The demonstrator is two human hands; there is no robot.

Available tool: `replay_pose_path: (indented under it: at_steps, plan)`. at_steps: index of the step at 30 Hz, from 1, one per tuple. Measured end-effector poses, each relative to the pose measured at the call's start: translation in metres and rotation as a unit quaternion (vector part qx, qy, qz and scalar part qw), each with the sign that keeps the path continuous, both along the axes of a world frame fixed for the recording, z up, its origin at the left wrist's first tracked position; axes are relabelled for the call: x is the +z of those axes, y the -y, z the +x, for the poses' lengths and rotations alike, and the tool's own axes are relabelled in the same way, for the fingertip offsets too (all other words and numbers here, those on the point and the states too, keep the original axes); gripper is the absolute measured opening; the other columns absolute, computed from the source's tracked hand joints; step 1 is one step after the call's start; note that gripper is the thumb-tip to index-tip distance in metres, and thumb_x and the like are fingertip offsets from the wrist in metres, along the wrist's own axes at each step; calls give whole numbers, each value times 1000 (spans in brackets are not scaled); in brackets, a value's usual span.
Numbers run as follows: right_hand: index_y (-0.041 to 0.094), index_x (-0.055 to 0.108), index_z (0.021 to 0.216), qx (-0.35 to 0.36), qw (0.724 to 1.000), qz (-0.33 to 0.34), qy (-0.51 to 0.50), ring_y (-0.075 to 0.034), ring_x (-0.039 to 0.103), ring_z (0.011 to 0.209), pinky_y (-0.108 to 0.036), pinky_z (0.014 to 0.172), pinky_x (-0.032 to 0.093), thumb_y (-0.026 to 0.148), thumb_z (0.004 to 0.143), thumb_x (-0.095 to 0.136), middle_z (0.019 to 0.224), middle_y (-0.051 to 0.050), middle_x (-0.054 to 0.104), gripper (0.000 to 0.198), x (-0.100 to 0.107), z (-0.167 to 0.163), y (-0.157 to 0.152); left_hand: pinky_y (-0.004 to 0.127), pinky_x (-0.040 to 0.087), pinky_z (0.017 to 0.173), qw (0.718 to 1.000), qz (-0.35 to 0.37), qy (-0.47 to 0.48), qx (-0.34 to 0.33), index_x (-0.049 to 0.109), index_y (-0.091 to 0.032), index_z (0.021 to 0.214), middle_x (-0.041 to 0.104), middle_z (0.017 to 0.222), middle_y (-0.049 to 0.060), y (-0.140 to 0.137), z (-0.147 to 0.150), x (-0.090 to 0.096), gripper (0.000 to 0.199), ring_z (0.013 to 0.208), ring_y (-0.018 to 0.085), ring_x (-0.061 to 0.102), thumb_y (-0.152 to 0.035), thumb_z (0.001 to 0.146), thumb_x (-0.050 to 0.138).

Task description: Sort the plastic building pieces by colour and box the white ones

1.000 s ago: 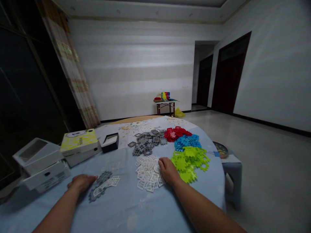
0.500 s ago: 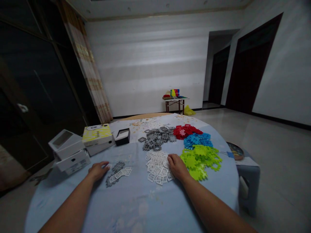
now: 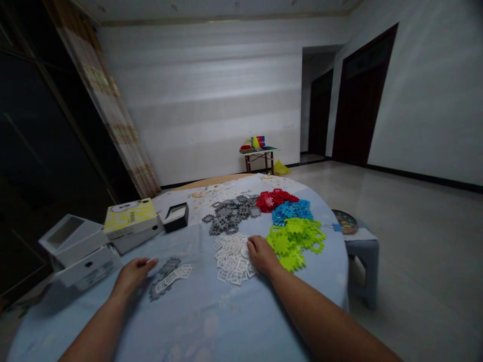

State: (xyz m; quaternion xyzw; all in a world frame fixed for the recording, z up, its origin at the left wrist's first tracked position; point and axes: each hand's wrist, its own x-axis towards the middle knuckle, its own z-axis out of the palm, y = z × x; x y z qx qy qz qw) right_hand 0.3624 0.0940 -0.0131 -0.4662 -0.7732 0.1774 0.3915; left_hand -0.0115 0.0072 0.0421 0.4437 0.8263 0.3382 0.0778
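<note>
My left hand (image 3: 133, 275) is over the left part of the table, its fingers pinched on what looks like a small white lattice piece (image 3: 151, 261). Just right of it lie grey gear-shaped plastic pieces (image 3: 170, 265), with a short row of white lattice pieces (image 3: 174, 279) across them. My right hand (image 3: 263, 255) rests at the right side of a heap of white lattice pieces (image 3: 233, 257). Its fingers are curled down onto the heap, and their tips are partly hidden, so whether they grip a piece is unclear.
Behind the white heap are grey gear pieces (image 3: 230, 213). Red (image 3: 277, 199), blue (image 3: 290, 211) and lime-green pieces (image 3: 294, 241) lie to the right. White boxes (image 3: 77, 246), a yellow box (image 3: 131, 217) and a small black box (image 3: 176, 217) stand left. A grey stool (image 3: 362, 246) is beside the table (image 3: 181, 322).
My view has turned to the right, so everything appears further left. Both hands stay in nearly the same places, left by the grey gears and right at the white heap.
</note>
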Motion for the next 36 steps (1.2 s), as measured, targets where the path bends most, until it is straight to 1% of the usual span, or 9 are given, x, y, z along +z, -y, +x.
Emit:
replay_pose_path:
  at_steps: [4, 6, 8, 11, 16, 22, 27, 33, 36]
  plan:
    - [13, 61, 99, 3, 1000, -3, -3, -19, 55, 94, -28, 86, 39, 24, 90, 40, 97, -12, 63, 26, 0, 0, 0, 30, 42, 52, 988, 21, 138, -71, 60, -17, 68, 56, 53, 0, -16, 66, 18, 50, 54, 17, 56, -62, 49, 66]
    - [14, 62, 99, 5, 1000, -4, -5, -19, 55, 94, -28, 86, 39, 24, 90, 40, 97, -11, 63, 25, -1, 1, 0, 29, 45, 57, 968, 49, 216, -119, 61, -15, 76, 63, 66, 3, -23, 103, 28, 56, 63, 18, 61, -62, 47, 69]
    - [15, 62, 98, 4, 1000, -3, -8, -19, 55, 94, -29, 86, 39, 24, 90, 41, 97, -11, 63, 24, -1, 1, 0, 30, 48, 68, 938, 57, 284, -189, 61, -15, 91, 68, 90, 8, -28, 133, 39, 60, 81, 20, 65, -58, 50, 71]
    - [15, 62, 98, 3, 1000, -3, -8, -20, 55, 94, -29, 86, 39, 24, 89, 41, 97, -11, 63, 24, 0, 2, 0, 31, 48, 73, 928, 64, 292, -224, 59, -14, 105, 66, 107, 13, -31, 151, 48, 65, 93, 22, 64, -57, 57, 70]
    - [15, 62, 97, 10, 1000, -5, -10, -19, 56, 92, -28, 85, 40, 25, 89, 41, 95, -10, 64, 24, -1, 3, -1, 33, 49, 71, 975, 86, 150, -142, 62, -11, 101, 68, 99, 13, -23, 107, 36, 73, 90, 25, 63, -66, 53, 65]
    - [15, 62, 99, 7, 1000, -10, -10, -19, 55, 94, -29, 87, 39, 24, 89, 42, 97, -11, 64, 24, -2, 3, -2, 33, 49, 75, 991, 35, 65, -108, 66, -15, 86, 71, 83, 9, 15, 52, 10, 62, 81, 24, 65, -66, 51, 65]
    - [13, 61, 100, 5, 1000, -9, 3, -20, 55, 95, -29, 87, 38, 24, 89, 42, 98, -12, 63, 25, -2, 3, -1, 36, 48, 77, 989, 3, 17, -145, 68, -15, 83, 71, 84, 11, 35, 50, -2, 52, 80, 25, 63, -57, 53, 68]
    - [15, 62, 99, 2, 1000, -6, 3, -19, 55, 94, -28, 86, 39, 23, 88, 43, 96, -11, 63, 23, -3, 3, -2, 36, 47, 78, 986, -32, -11, -163, 70, -14, 83, 70, 85, 11, 29, 50, -14, 45, 81, 26, 63, -47, 52, 69]
    - [14, 62, 100, 4, 1000, -5, 10, -20, 55, 95, -29, 87, 39, 22, 88, 43, 98, -12, 63, 24, -4, 3, -2, 36, 47, 75, 987, -46, 25, -153, 70, -13, 79, 70, 82, 12, 25, 46, -15, 45, 80, 27, 63, -46, 49, 70]
